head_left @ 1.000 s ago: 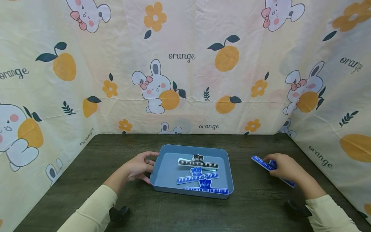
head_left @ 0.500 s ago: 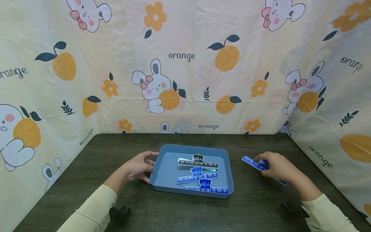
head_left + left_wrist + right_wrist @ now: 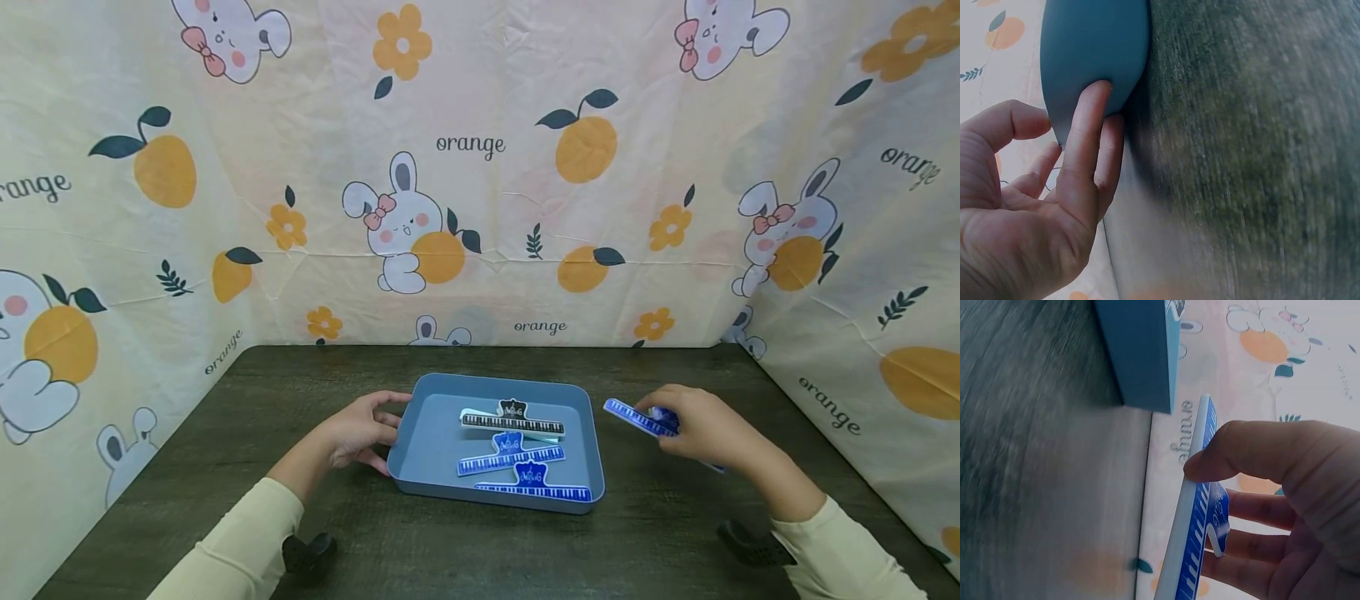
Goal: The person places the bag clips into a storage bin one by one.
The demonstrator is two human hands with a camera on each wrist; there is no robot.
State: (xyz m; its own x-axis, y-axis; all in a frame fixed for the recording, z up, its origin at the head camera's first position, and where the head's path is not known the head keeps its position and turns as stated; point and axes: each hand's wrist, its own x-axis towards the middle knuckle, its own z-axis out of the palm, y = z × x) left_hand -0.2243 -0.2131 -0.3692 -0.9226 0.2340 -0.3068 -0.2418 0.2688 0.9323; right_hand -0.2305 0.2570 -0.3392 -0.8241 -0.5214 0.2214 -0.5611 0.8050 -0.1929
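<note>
My left hand (image 3: pixel 352 429) rests against the left end of a shallow blue tray (image 3: pixel 408 454), its fairly straight fingers (image 3: pixel 1088 125) touching the outer wall in the left wrist view. Inside the tray lie a black piano-key clip (image 3: pixel 512 423), a blue clip (image 3: pixel 510 454) and another blue clip (image 3: pixel 532 485) along the near wall. A pale strip shows under the black one. To the right of the tray, my right hand (image 3: pixel 701 423) pinches a blue and white piano-key clip (image 3: pixel 1194 525) between thumb and fingers, and part of its far end is hidden behind the hand.
The dark wooden table (image 3: pixel 465 554) reaches back to a cloth wall (image 3: pixel 480 208) printed with rabbits and oranges. Another cloth side stands at the right. A dark wrist strap (image 3: pixel 753 546) hangs under the right forearm, and a similar one (image 3: pixel 307 552) under the left.
My right hand has moved left toward the tray, carrying the blue clip with it. The left hand, the tray and the clips in it stay in place.
</note>
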